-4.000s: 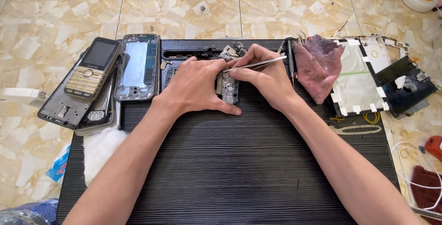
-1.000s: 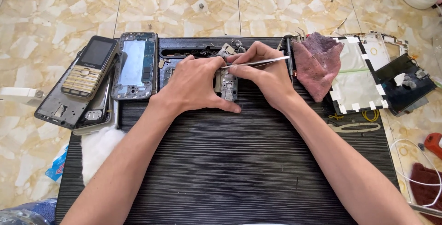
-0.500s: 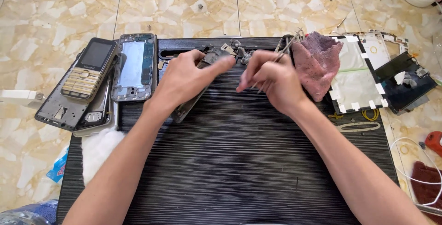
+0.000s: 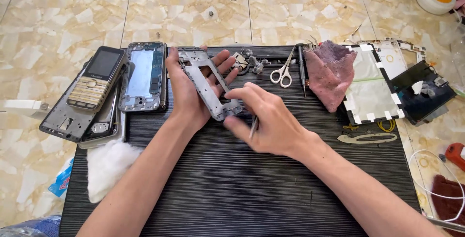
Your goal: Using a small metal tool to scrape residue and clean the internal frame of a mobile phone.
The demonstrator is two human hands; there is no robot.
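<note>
Here, over the black ribbed mat (image 4: 232,188), the left hand (image 4: 186,94) grips a grey phone frame (image 4: 208,89) tilted up, while the right hand (image 4: 269,120) pinches what looks like tweezers (image 4: 253,126); steadying the frame's near end should keep the work clean.

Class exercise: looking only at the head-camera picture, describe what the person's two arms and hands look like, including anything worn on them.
Both forearms are bare up to the picture's lower edge: no sleeves in view. The left hand and the right hand wear no gloves, and no rings, watch, bracelet or strap shows. The fingers are slim, with short nails. No markings show on either arm.
</note>
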